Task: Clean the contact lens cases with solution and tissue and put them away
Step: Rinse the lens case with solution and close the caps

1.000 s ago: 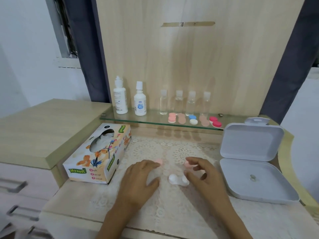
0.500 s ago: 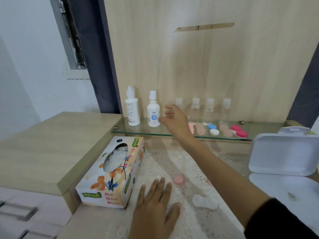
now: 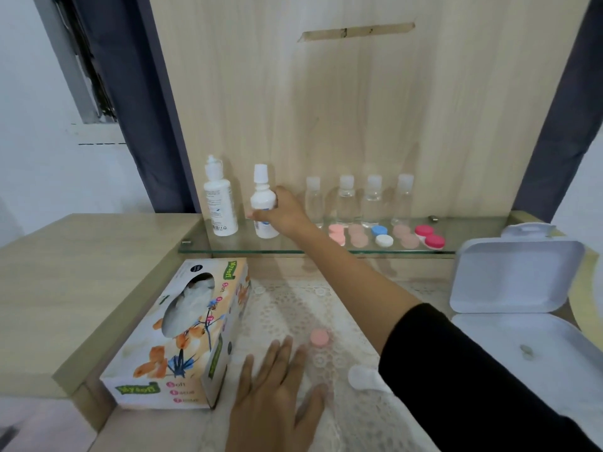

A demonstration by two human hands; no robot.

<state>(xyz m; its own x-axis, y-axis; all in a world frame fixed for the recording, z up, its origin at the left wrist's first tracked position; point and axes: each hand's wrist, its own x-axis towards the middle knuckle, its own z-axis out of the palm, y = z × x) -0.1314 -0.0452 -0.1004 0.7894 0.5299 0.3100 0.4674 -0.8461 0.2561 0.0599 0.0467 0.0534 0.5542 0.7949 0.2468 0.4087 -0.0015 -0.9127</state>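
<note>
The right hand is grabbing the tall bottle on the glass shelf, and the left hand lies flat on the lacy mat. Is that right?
Not quite. The head view shows the right hand grabbing the shorter bottle on the glass shelf, not the tall bottle standing beside it. The left hand does lie flat on the lacy mat.

Soft even light, slight blur

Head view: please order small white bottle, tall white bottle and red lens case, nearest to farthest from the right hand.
1. Small white bottle, held in the right hand.
2. Tall white bottle, just left.
3. Red lens case, far right.
</note>
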